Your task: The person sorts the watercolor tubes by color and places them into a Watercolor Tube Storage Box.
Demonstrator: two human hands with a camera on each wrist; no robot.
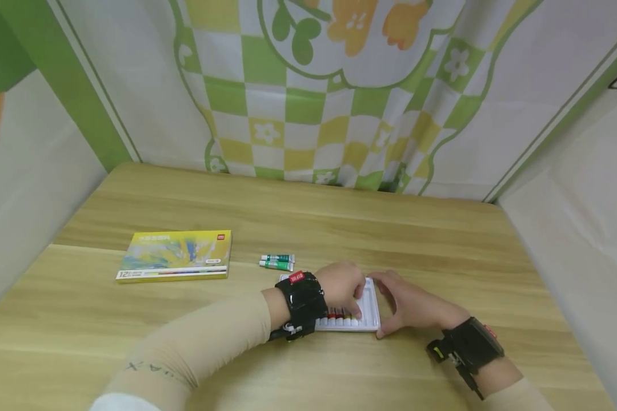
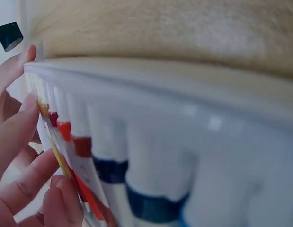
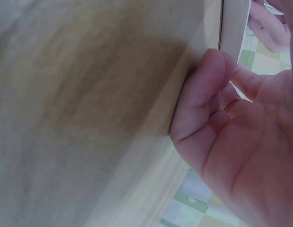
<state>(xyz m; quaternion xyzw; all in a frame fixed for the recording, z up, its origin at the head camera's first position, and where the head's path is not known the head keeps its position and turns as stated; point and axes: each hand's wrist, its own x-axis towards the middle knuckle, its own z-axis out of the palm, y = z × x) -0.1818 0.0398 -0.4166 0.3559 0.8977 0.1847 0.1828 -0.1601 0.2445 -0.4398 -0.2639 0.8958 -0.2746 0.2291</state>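
Observation:
A white tray [image 1: 374, 298] of paint tubes [image 1: 339, 313] lies on the wooden table [image 1: 308, 217] near its front edge. My left hand [image 1: 359, 305] reaches over the tray from the left, its fingertips curled down onto the tubes. In the left wrist view the fingers [image 2: 16, 137] and thumb pinch one paint tube [image 2: 66, 137] at the end of the row, beside the tray's rim [image 2: 160, 80]. My right hand [image 1: 387, 307] grips the tray's right edge, thumb at the front corner. In the right wrist view its curled fingers [image 3: 203, 94] press against a pale edge.
A yellow paint box [image 1: 173, 255] lies flat at the left of the table. Two green tubes [image 1: 277, 262] lie loose just behind the tray. A green and yellow checked cloth [image 1: 308, 103] walls the table at the back and sides.

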